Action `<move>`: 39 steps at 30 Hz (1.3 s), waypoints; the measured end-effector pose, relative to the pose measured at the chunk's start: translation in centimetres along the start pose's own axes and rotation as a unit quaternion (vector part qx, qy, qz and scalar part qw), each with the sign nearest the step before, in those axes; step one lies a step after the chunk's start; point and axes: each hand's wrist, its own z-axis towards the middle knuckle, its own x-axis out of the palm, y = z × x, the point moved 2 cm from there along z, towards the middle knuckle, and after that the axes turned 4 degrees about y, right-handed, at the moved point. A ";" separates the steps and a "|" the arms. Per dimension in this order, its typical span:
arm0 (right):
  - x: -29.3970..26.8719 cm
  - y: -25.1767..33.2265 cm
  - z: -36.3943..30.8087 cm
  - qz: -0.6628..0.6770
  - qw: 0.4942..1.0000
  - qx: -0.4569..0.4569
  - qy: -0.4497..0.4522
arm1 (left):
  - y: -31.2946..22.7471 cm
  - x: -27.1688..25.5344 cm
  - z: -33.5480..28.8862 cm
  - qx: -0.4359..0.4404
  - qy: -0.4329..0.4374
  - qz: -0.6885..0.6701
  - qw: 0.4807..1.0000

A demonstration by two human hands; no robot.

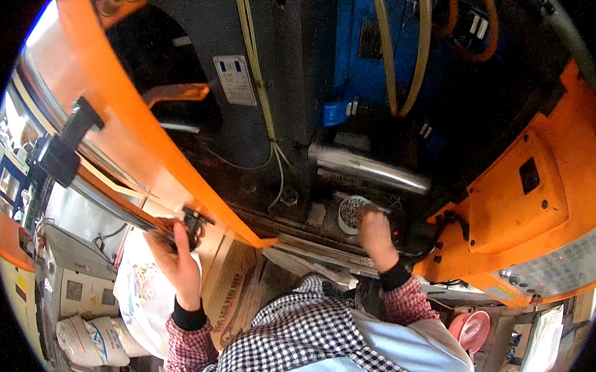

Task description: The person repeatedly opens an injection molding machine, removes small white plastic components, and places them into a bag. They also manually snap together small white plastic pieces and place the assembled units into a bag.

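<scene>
My left hand [182,266] is closed around the black handle [199,222] on the edge of the orange sliding door [169,177], thumb pointing up. My right hand [375,237] reaches forward into the machine, over the right side of a small white bowl [346,217]. Many tiny metallic-looking pieces fill that bowl. The right fingers are bent together at its rim, and whatever they may pinch is hidden. Behind the bowl a shiny metal bar [374,169] crosses the machine opening.
An orange control panel [546,262] with buttons stands at the right. Hoses [414,63] hang at the back. On the left are a white bag of small pieces [145,286], a cardboard box [233,291] and stacked sacks [94,340]. A pink basin [470,329] sits lower right.
</scene>
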 end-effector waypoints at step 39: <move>-1.0 -2.1 1.2 0.117 0.989 -0.045 -0.083 | 13.1 25.0 -8.6 -0.526 0.317 -0.461 0.640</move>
